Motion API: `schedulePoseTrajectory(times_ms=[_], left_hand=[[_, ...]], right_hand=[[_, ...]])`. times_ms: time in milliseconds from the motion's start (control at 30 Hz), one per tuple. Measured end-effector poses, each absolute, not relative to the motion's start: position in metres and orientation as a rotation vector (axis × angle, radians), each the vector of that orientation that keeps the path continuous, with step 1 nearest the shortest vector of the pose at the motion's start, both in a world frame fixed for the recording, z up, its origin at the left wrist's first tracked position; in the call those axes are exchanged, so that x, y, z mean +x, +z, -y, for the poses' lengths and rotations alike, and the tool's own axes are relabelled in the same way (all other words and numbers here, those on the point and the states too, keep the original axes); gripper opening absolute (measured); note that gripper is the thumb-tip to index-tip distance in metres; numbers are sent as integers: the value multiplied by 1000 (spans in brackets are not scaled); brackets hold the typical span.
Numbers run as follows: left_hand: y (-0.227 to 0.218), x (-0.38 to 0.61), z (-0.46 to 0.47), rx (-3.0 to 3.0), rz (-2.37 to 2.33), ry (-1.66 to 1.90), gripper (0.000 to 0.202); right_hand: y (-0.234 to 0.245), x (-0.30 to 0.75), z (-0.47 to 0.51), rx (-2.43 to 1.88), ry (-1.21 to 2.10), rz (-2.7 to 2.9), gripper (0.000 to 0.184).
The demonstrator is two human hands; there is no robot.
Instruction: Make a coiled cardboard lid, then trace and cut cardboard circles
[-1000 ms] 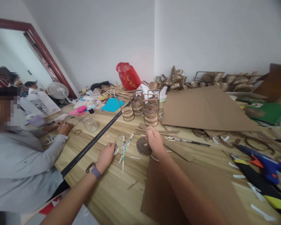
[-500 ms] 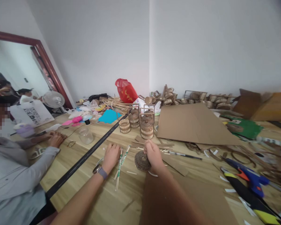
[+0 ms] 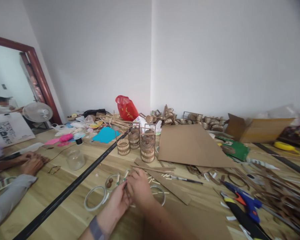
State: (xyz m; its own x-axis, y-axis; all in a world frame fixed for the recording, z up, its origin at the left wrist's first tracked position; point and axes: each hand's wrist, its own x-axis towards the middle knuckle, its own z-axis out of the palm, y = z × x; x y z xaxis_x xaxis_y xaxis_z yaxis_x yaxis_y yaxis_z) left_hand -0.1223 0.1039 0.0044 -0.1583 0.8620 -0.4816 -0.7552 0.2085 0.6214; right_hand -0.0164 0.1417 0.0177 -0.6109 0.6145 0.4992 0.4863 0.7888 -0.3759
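My left hand [image 3: 118,200] and my right hand [image 3: 140,188] are pressed together over the table, fingers closed around each other. What lies between them is hidden, apart from a small dark bit at the left fingertips. Just beyond the fingers show strips with green-printed wrapping [image 3: 118,179]. Left of them, small round brown wooden pieces [image 3: 110,182] lie within a ring. A pale ring [image 3: 95,199] rests beside my left wrist, and another ring [image 3: 162,193] is partly covered by my right hand. Ahead stands a lidded miniature bamboo basket [image 3: 147,151] with a tall handle.
A co-worker's hands [image 3: 33,162] work at the left near a glass jar [image 3: 75,160]. Cardboard [image 3: 192,145] lies behind right. A blue glue gun [image 3: 247,203], a black-and-yellow tool [image 3: 240,213] and brown strips [image 3: 272,190] spread at the right.
My hands, apart before, have come together. The dark coiled disc at my right hand is out of sight. Rings and brown round pieces now show. The view has turned right.
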Motion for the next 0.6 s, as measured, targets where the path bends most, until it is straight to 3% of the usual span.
schedulePoseTrajectory(times_ms=[133, 233, 300, 367, 433, 600], left_hand=[[26, -126, -89, 126, -1025, 1369, 46], [43, -135, -74, 172, -1039, 1260, 45], [51, -148, -70, 239, -1098, 1177, 45], [56, -165, -72, 337, -1209, 1133, 48], [59, -182, -82, 414, -1308, 1156, 45], [55, -211, -139, 566, -1523, 1327, 21]], right_hand=[[18, -14, -137, -718, 45, 2582, 24], [24, -7, -138, -478, -131, 2747, 43], [43, 0, -148, -270, -263, 2802, 37], [80, 4, -171, -104, -384, 2793, 20], [132, 5, -209, -51, -453, 2737, 19], [250, 2, -300, -448, -513, 2395, 64]])
